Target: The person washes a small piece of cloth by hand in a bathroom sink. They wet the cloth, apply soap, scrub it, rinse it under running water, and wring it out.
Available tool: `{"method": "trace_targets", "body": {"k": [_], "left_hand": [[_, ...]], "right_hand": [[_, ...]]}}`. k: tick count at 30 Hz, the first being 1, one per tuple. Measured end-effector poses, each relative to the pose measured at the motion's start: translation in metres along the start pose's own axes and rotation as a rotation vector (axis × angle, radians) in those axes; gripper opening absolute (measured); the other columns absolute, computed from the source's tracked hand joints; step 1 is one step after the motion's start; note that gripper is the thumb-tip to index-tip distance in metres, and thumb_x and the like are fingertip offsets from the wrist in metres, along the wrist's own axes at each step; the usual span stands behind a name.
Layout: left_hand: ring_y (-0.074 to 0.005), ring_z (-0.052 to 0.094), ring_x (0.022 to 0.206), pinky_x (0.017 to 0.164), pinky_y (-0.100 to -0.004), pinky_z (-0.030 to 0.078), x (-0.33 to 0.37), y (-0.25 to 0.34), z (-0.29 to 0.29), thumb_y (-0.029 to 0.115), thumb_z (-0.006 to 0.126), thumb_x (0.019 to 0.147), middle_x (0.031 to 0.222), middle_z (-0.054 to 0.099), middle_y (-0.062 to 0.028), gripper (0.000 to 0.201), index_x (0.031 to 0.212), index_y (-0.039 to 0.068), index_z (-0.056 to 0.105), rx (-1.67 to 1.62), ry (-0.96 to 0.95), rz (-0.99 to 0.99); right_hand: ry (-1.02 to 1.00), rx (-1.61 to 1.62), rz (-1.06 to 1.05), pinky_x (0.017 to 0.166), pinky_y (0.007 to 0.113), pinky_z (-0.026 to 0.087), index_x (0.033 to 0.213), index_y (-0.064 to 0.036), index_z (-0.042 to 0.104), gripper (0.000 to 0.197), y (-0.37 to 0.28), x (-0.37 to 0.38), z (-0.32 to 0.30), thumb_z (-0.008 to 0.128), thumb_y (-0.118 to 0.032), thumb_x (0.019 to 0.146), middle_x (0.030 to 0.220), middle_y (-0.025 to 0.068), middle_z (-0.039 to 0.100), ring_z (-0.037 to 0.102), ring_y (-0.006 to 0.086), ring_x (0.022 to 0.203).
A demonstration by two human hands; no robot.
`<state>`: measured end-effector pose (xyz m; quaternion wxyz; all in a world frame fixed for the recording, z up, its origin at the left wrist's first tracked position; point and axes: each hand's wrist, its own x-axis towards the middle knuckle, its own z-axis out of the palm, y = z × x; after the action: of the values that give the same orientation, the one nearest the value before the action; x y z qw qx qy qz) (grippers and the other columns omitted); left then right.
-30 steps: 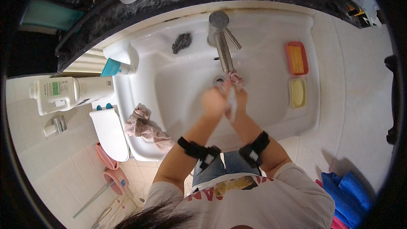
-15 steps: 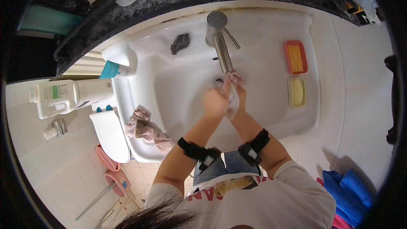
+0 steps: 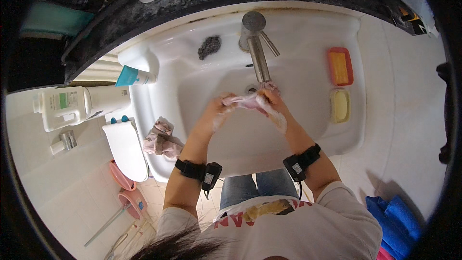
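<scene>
A soapy pale pink cloth (image 3: 247,101) stretches between my two hands above the white washbasin (image 3: 231,149), just in front of the drain. My left hand (image 3: 217,110) is closed round its left end, with suds running down the wrist. At the other end, my right hand (image 3: 275,102) grips a bunched part below the tip of the metal tap (image 3: 261,62). White foam covers the inner side of that hand. What kind of cloth article it is, I cannot make out.
A crumpled pinkish garment (image 3: 161,140) lies on the basin's left rim. Behind it stand a blue-and-white tube (image 3: 134,76) and a white jug (image 3: 60,108). On the right rim sit an orange soap bar in a red dish (image 3: 340,66) and a yellow soap bar (image 3: 341,105). A dark scrubber (image 3: 210,47) rests left of the tap.
My hands were close together, rubbing the cloth under the tap. Now they are apart, my left hand having moved left, and the cloth is spread between them.
</scene>
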<state>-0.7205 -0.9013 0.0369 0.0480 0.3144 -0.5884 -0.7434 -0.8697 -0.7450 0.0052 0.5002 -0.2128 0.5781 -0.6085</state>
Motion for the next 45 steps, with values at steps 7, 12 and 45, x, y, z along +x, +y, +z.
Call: {"method": "trace_targets", "body": {"k": [7,12,45], "left_hand": [[-0.0137,0.054,0.078,0.069,-0.027,0.047,0.0,-0.021,-0.007,0.015,0.049,0.091,0.09,0.054,-0.0049,0.012,0.097,0.005,0.05,-0.596,0.362,0.125],[-0.0142,0.055,0.073,0.063,-0.0283,0.047,0.008,-0.022,0.004,0.022,0.046,0.093,0.082,0.056,-0.0056,0.02,0.094,0.003,0.053,-0.304,0.514,0.14],[-0.0238,0.06,0.07,0.062,-0.034,0.049,0.016,-0.032,0.073,0.032,0.054,0.088,0.084,0.058,-0.0144,0.04,0.095,-0.007,0.052,-0.21,0.411,-0.266]], "right_hand": [[-0.309,-0.404,0.456,0.05,0.023,0.039,0.101,-0.0058,0.056,0.03,-0.024,-0.008,-0.011,0.068,-0.022,0.079,0.077,0.0009,0.052,0.048,0.0083,0.06],[-0.01,0.395,0.311,0.047,0.024,0.041,0.09,-0.0058,0.055,0.017,-0.007,-0.024,0.007,0.064,-0.019,0.083,0.067,-0.0009,0.053,0.048,0.0083,0.053],[0.418,0.366,0.233,0.066,0.031,0.046,0.096,-0.0099,0.054,0.02,0.053,0.018,0.01,0.053,-0.028,0.089,0.089,0.0032,0.057,0.055,0.0179,0.075]]}}
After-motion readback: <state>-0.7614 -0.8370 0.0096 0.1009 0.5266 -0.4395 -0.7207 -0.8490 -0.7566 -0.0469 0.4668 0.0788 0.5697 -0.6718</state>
